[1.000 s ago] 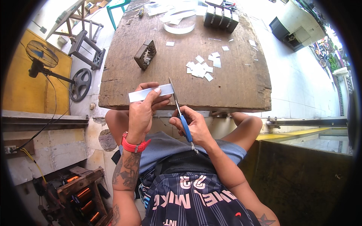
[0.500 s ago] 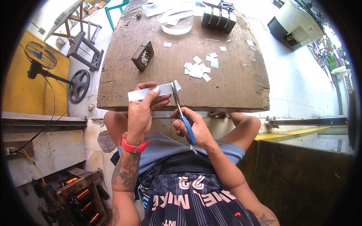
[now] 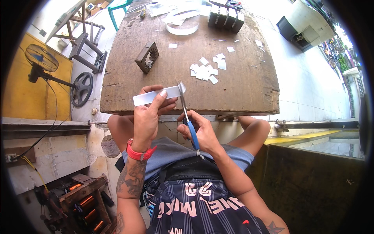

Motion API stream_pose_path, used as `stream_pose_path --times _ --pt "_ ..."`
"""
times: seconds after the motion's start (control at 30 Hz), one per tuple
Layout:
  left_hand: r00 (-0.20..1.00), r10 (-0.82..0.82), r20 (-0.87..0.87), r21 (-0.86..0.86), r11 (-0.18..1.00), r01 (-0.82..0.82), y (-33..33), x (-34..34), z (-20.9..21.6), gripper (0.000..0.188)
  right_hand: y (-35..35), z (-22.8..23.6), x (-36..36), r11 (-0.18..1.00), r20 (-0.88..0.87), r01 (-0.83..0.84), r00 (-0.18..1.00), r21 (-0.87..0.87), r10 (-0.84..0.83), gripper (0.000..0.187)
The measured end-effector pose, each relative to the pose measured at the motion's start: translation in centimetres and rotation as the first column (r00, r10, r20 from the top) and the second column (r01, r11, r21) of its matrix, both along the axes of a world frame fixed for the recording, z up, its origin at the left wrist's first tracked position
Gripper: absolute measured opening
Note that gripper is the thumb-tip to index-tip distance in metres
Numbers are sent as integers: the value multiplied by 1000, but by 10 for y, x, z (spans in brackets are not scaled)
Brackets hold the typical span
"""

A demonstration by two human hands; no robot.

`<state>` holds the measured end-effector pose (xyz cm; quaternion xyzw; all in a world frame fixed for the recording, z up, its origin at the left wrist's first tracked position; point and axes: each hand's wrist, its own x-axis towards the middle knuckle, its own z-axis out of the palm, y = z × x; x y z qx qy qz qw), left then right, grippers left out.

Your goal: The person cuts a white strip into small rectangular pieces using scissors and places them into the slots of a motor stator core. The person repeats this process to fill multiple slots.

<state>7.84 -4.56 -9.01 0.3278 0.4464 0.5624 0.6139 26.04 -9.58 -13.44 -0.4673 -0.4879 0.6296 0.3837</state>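
My left hand (image 3: 152,105) pinches a white paper strip (image 3: 150,97) between thumb and fingers, over the near edge of the wooden table. In my right hand (image 3: 200,130) is a pair of scissors (image 3: 190,126) with blue handles. Its blades are closed across the strip's right end, and a small end piece tilts up beyond them. Past my hands lies a loose heap of small white cut pieces (image 3: 203,71) on the table. A dark slotted metal core (image 3: 147,58) stands to the left of the heap.
The wooden table (image 3: 124,85) spreads in front of me. At its far side are a black slotted block (image 3: 226,18), a curled white strip (image 3: 183,31), more white sheets and a screwdriver (image 3: 143,13). A fan (image 3: 41,56) stands at left, and coils of copper wire (image 3: 86,202) sit lower left.
The scissor blades have closed on the strip's right end, and the end piece has bent upward. My left hand has barely shifted.
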Motion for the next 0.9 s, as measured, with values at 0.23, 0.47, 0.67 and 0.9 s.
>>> stream_pose_path --times 0.23,0.47,0.67,0.9 --pt "1000 1 22 -10 1000 0 0 -3 -2 28 -3 -2 -1 1000 -12 20 1000 17 -20 42" --pt "1000 2 31 -16 1000 -2 -1 -4 -1 29 -1 4 0 998 -32 2 999 -57 -4 37" --pt "996 68 -66 50 997 -64 3 -3 0 31 -7 3 3 995 90 41 995 92 -49 48" --pt "997 23 -79 45 999 -19 2 2 -4 32 -7 1 4 992 168 3 985 123 -24 58"
